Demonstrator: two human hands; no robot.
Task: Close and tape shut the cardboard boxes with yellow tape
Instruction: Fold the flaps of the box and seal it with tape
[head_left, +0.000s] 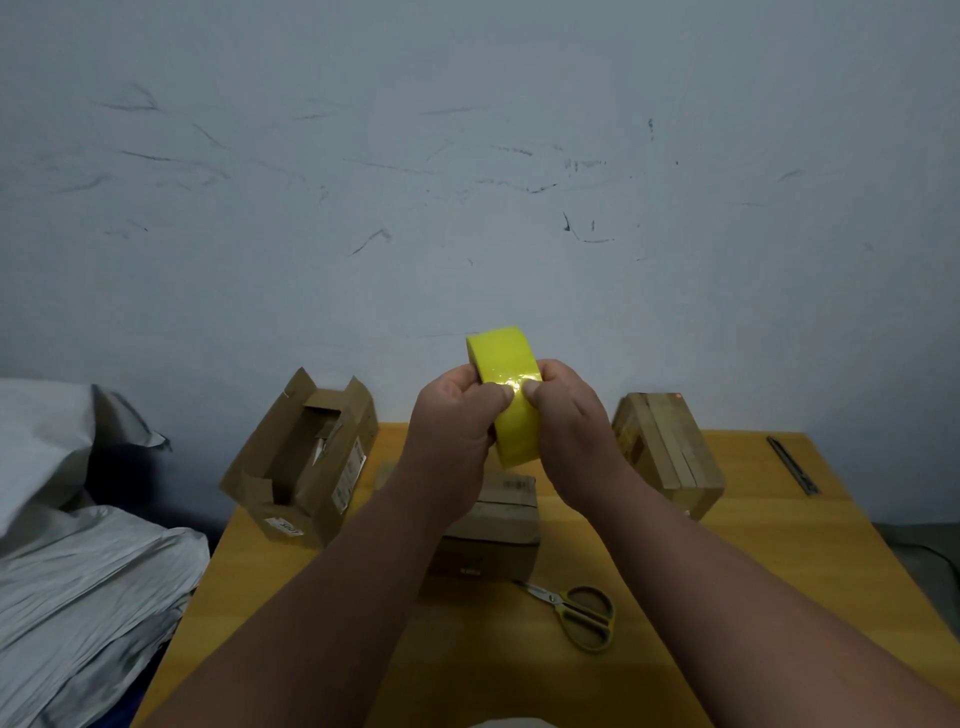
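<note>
Holding a yellow tape roll (511, 402) above the wooden counter (779, 561), both hands keep a closed grip on it, left hand (457, 415) and right hand (566, 415) pinching its face; three cardboard boxes sit below, the left box (306, 457) open.

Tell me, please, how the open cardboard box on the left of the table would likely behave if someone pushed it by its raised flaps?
The open box would probably give first at the flaps, which stand loose and creased. It overhangs the table edge at the left, so a leftward push could tip it off. It likely slides easily on the smooth wood; its weight cannot be judged.
</note>
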